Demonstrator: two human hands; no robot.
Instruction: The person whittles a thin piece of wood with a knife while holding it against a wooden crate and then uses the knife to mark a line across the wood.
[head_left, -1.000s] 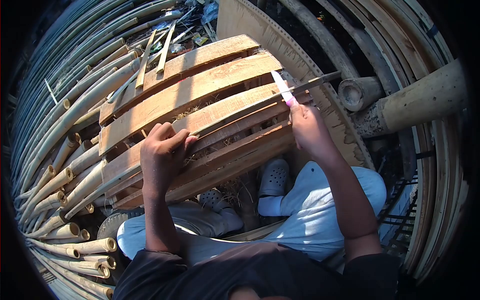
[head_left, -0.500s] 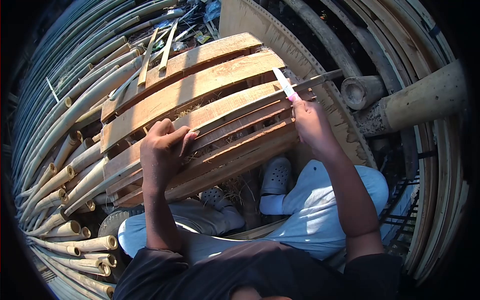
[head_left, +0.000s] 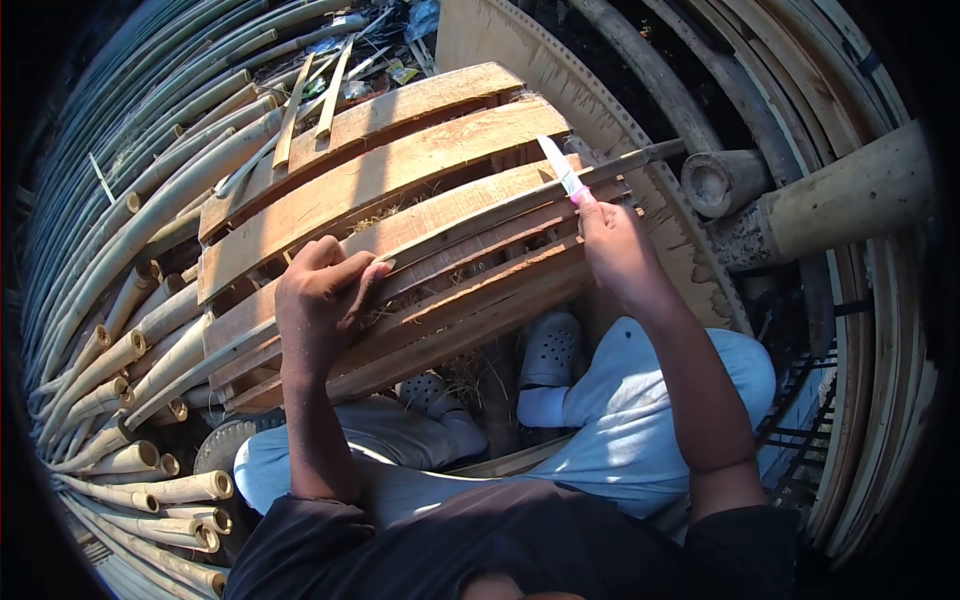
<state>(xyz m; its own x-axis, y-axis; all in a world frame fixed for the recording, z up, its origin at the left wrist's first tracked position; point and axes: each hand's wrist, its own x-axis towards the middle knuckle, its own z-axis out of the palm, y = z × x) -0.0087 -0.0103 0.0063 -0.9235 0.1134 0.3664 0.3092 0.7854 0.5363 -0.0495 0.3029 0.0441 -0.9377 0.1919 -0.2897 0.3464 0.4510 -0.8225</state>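
Observation:
A long, narrow bamboo strip (head_left: 635, 162) lies slantwise across a slatted wooden crate (head_left: 430, 142). My left hand (head_left: 322, 300) is closed around the strip left of its middle, thumb pressed along it. In my right hand (head_left: 618, 250) is a knife (head_left: 558, 163) with a pink handle, fingers wrapped round the grip. Its pale blade points up and away from me, crossing the strip near the far right end. Bits of straw-like fibre show between the crate slats below the strip.
Bamboo poles (head_left: 150, 300) are stacked along the left. Two loose slats (head_left: 335, 88) rest on the crate's far edge. On the right are a thick bamboo pole (head_left: 850, 205), a log end (head_left: 722, 183) and bundled long strips (head_left: 870, 400). A stained board (head_left: 560, 60) stands behind the crate.
My right hand and the knife have shifted slightly to the left along the strip. My left hand keeps its hold, almost unmoved.

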